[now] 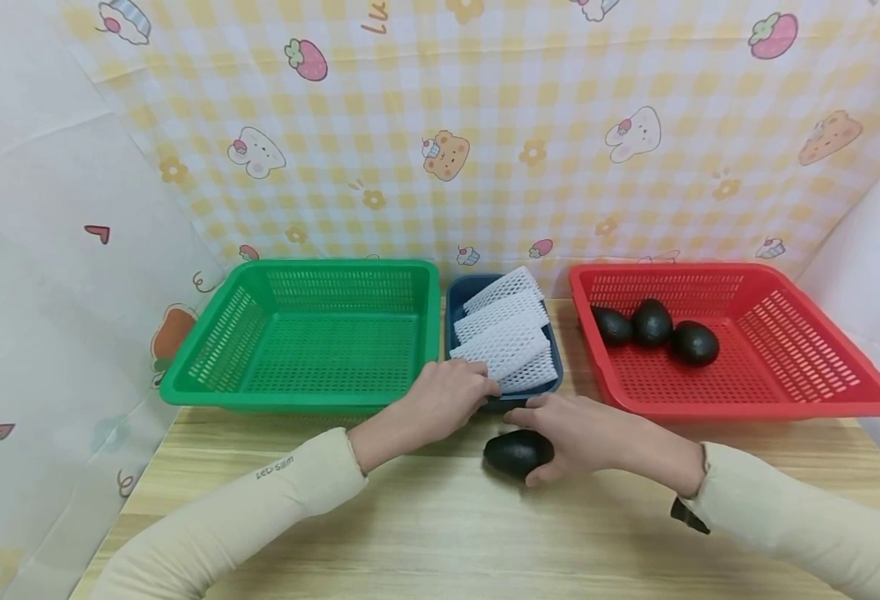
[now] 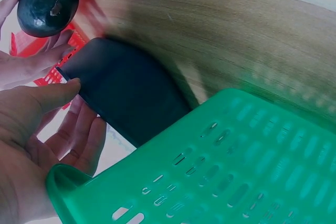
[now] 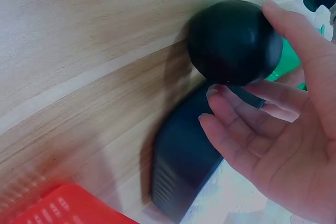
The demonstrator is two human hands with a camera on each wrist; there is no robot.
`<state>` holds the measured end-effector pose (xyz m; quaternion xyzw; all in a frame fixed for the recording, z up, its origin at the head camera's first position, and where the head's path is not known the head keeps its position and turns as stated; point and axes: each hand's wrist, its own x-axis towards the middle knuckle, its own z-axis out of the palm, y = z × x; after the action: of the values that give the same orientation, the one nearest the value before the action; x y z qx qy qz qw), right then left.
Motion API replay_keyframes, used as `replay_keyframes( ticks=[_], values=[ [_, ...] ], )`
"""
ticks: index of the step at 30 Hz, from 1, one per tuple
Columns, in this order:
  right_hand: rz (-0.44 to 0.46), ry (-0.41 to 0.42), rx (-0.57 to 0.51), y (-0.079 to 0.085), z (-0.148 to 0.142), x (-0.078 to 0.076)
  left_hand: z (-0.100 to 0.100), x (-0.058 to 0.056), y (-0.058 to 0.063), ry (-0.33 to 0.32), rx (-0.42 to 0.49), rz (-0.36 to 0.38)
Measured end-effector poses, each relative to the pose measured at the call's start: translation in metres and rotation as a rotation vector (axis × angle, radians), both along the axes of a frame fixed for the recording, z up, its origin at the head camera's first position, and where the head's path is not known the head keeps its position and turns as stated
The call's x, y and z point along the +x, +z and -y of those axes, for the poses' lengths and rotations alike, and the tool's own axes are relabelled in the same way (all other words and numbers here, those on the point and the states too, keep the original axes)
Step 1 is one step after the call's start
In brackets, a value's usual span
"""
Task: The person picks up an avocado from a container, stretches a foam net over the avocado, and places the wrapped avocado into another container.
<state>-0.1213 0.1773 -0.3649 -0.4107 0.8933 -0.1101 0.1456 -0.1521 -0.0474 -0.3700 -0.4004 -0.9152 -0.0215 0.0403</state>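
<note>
A dark avocado (image 1: 518,454) is on or just above the wooden table in front of the small dark blue basket (image 1: 451,321). My right hand (image 1: 578,437) pinches its side; the right wrist view shows thumb and index finger on either side of the avocado (image 3: 233,43), the other fingers loosely bent. My left hand (image 1: 443,400) reaches over the blue basket's front rim, fingers at the white foam net sleeves (image 1: 503,346) inside. In the left wrist view, the left hand's thumb (image 2: 58,94) is by the rim, with a gap to the fingers.
A green plastic basket (image 1: 301,404) stands at the left of the blue one. At the right is a red basket (image 1: 747,408) with several dark avocados (image 1: 652,323) at its left side. A patterned cloth (image 1: 380,108) hangs behind the wooden table (image 1: 440,533).
</note>
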Motion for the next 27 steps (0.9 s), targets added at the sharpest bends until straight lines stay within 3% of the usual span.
replay_keyframes(
  ticks=[27],
  values=[
    [0.027, 0.025, -0.050, 0.0096, -0.0051, 0.0016, -0.0003, 0.0006, -0.0007, -0.008, -0.014, -0.023]
  ],
)
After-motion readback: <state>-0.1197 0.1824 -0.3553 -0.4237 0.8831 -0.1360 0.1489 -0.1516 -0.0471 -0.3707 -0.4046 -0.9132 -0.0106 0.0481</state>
